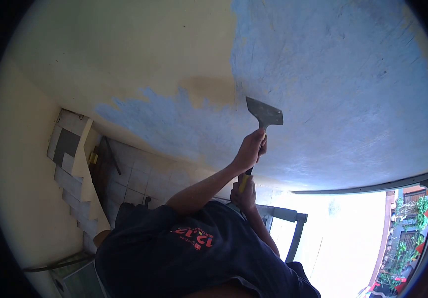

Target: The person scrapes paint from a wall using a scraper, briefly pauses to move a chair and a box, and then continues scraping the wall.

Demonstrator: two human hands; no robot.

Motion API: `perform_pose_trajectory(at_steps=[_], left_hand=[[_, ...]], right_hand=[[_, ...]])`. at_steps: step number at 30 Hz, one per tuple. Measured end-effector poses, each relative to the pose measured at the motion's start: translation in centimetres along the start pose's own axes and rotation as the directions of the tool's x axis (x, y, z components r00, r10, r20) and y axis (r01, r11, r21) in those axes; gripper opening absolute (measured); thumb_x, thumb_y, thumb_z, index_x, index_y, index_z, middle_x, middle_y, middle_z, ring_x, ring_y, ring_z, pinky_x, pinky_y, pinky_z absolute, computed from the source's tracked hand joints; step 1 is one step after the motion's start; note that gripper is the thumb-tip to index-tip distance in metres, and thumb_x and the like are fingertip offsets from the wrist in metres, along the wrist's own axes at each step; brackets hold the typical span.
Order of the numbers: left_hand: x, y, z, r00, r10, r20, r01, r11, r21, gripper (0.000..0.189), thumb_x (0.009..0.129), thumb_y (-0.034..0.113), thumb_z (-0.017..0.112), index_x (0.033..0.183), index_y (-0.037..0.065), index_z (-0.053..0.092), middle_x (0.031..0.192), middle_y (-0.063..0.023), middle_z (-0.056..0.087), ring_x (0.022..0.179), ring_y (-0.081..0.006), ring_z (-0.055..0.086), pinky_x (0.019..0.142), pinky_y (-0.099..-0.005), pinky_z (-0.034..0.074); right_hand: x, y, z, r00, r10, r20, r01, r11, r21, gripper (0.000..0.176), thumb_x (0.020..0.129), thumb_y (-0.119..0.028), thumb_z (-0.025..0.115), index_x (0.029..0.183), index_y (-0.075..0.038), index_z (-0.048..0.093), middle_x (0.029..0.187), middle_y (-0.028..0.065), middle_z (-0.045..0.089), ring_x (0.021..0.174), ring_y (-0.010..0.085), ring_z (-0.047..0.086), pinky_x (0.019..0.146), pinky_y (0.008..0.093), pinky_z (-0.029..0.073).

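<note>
My left hand (250, 150) is wrapped around the upper handle of a wide-bladed scraper (266, 112), just below its metal head. Lower down, my right hand (244, 194) grips the yellow and black part of the same handle. The blade's edge points at a wall (323, 94), near the border between cream paint and a pale blue layer; whether it touches cannot be told. A darker, damp-looking patch (206, 90) lies on the cream paint beside the blade.
Tiled steps (75, 193) with a cream side rise at the left. A grey metal frame (293, 218) stands near my right arm. At the right, a bright doorway opens onto plants (402, 258). White tiles (129, 174) lie below the wall.
</note>
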State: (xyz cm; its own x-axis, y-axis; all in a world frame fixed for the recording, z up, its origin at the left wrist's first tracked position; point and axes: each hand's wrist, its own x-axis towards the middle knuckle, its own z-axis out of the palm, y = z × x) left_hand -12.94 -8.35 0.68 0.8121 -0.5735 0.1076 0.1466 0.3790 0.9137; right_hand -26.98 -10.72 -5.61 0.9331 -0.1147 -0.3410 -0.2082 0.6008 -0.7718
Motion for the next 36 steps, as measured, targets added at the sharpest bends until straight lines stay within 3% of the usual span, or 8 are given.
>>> perform_pose_trajectory(at_steps=[3,9,11,17,21,24,36], left_hand=[[-0.2,-0.4,-0.1,1.0,-0.011,0.003,0.011,1.0,-0.021,0.048,0.101,0.054,0.03,0.078,0.012,0.041,0.054,0.0033,0.04,0.041,-0.0038,0.031,0.035,-0.0219,0.027],[-0.4,-0.8,0.0,1.0,-0.026,0.012,0.026,0.999,-0.033,0.047,0.102,0.052,0.03,0.078,0.013,0.041,0.054,0.0029,0.04,0.042,-0.0042,0.032,0.036,-0.0219,0.027],[-0.2,-0.8,-0.1,0.999,-0.024,0.022,0.025,0.999,-0.042,0.047,0.101,0.053,0.03,0.078,0.013,0.041,0.054,0.0028,0.04,0.042,-0.0042,0.032,0.036,-0.0222,0.027],[0.2,-0.8,-0.1,0.999,-0.025,0.031,0.026,0.999,-0.029,0.048,0.102,0.052,0.028,0.078,0.013,0.04,0.053,0.0024,0.04,0.04,-0.0046,0.031,0.035,-0.0223,0.027],[-0.2,-0.7,-0.1,0.999,-0.008,0.052,0.01,0.999,-0.043,0.048,0.102,0.052,0.028,0.079,0.012,0.04,0.053,0.0024,0.039,0.039,-0.005,0.03,0.035,-0.0226,0.027],[-0.2,-0.7,-0.1,0.998,0.001,0.059,0.001,0.999,-0.041,0.048,0.102,0.053,0.028,0.078,0.012,0.04,0.053,0.0025,0.039,0.04,-0.005,0.031,0.035,-0.0225,0.027],[0.3,2.2,1.3,0.99,0.015,0.143,-0.001,0.996,-0.094,0.048,0.101,0.053,0.032,0.077,0.013,0.041,0.054,0.0032,0.039,0.042,-0.0048,0.032,0.038,-0.0223,0.027]], right_hand=[[0.2,0.7,-1.1,0.999,0.014,0.03,-0.014,1.0,-0.006,0.05,0.097,-0.063,0.027,0.099,-0.014,0.041,0.051,-0.0002,0.034,0.035,0.0107,0.032,0.032,0.0256,0.027],[-0.1,0.8,-0.8,0.999,-0.018,-0.031,0.018,1.0,0.008,0.05,0.098,-0.06,0.03,0.094,-0.012,0.04,0.049,-0.0002,0.035,0.034,0.0106,0.033,0.032,0.0257,0.03],[0.0,0.4,-0.6,0.998,-0.061,-0.008,0.06,0.994,-0.09,0.05,0.097,-0.061,0.031,0.095,-0.012,0.04,0.049,0.0001,0.035,0.034,0.0106,0.033,0.032,0.0255,0.029],[0.0,1.4,-1.1,1.0,-0.007,-0.022,0.007,1.0,0.024,0.049,0.097,-0.062,0.03,0.097,-0.014,0.041,0.051,-0.0005,0.035,0.035,0.0104,0.032,0.033,0.0248,0.027],[0.0,1.1,-1.1,0.998,-0.064,-0.011,0.063,0.994,-0.088,0.048,0.097,-0.061,0.029,0.099,-0.015,0.042,0.051,-0.0007,0.035,0.035,0.0103,0.032,0.033,0.0249,0.026],[-0.3,1.1,-1.0,1.0,-0.019,-0.009,0.019,1.0,-0.025,0.049,0.097,-0.061,0.029,0.098,-0.014,0.041,0.05,-0.0008,0.035,0.035,0.0099,0.032,0.032,0.025,0.026],[-0.7,-0.9,0.7,0.996,-0.089,0.012,0.089,0.995,-0.047,0.052,0.096,-0.066,0.026,0.1,-0.016,0.042,0.05,-0.0011,0.032,0.035,0.0097,0.03,0.032,0.0241,0.025]])
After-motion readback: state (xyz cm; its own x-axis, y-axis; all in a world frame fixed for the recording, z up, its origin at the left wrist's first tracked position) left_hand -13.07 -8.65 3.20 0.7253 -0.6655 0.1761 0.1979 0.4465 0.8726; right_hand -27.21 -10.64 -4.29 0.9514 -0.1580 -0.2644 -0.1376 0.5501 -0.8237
